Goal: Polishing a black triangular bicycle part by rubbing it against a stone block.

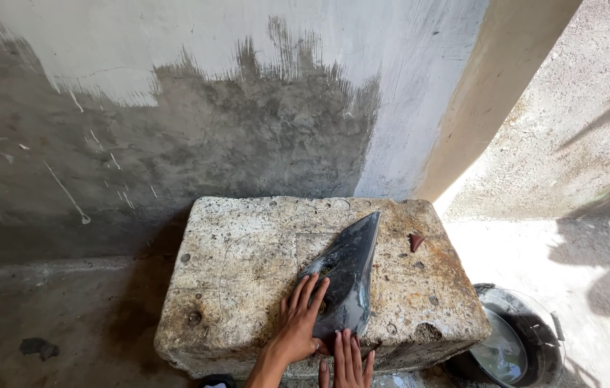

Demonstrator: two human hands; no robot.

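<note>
Black pointed panel (pixel 348 276) on stone block (pixel 247 266), tip up-right, both hands open: left (pixel 299 323), right (pixel 348 359) flat on it.

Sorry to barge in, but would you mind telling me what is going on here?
A person presses both hands on a dark, glossy pointed panel lying on a rough concrete block against a half-plastered wall. The left hand lies flat on its wide end; the right hand touches its near edge. A dark basin of water sits on the ground to the right.

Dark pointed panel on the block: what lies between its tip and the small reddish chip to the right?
In the head view, only bare pitted top of the concrete block lies between the dark panel and the reddish chip.
</note>
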